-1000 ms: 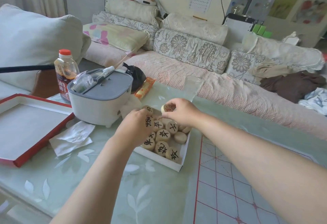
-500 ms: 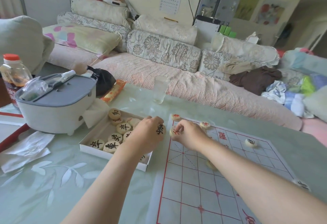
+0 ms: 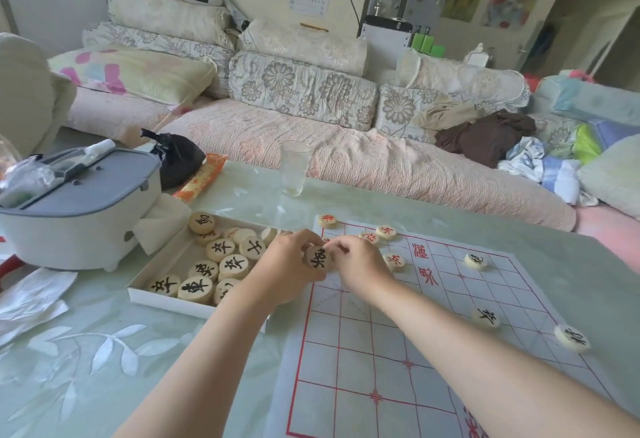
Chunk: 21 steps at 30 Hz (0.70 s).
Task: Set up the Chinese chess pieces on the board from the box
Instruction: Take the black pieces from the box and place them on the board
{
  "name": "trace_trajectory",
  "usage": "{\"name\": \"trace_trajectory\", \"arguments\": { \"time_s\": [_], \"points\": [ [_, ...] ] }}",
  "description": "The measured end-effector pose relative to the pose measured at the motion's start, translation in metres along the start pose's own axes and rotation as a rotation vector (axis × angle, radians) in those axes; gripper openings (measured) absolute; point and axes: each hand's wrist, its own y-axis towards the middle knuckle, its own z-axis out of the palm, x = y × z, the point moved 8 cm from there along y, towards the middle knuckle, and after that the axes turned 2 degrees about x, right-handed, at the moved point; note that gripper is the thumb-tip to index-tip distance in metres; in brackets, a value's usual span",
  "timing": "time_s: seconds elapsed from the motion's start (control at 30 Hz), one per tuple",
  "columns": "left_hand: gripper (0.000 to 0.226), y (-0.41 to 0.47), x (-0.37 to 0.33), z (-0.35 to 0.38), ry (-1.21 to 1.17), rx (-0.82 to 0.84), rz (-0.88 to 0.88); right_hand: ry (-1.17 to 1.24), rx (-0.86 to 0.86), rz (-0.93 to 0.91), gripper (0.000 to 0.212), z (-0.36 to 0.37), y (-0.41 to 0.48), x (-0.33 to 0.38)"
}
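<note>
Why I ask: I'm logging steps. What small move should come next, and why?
Probably move the left hand rightward over the board and set its black piece down on the right side: the other black pieces lie there, while the red pieces sit at the left end.

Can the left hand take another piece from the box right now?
Probably not yet: the left hand pinches a black-lettered piece, though the open box lies just beside it, its pieces uncovered.
</note>
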Motion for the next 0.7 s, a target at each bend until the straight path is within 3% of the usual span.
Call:
{"name": "trace_trajectory", "arguments": {
  "time_s": [0.1,0.33,0.5,0.63,0.7],
  "points": [
    [0.045,-0.003,-0.014,0.014,-0.069,0.027,0.001,0.371,0.071,0.1,0.029,-0.01,-0.019,-0.009],
    [0.043,-0.021,-0.05,0.064,-0.256,0.085,-0.059,0.541,0.07,0.15,0.016,-0.044,-0.07,-0.058],
    [0.025,-0.042,-0.074,0.105,-0.423,0.115,-0.186,0.407,0.016,0.072,0.019,-0.083,-0.114,-0.08],
    [0.015,-0.061,-0.108,0.137,-0.483,0.139,-0.199,0.226,-0.015,0.002,0.047,-0.117,-0.154,-0.091],
    [0.011,-0.066,-0.127,0.15,-0.464,0.153,-0.171,0.207,-0.057,-0.032,0.043,-0.136,-0.17,-0.099]
  ]
}}
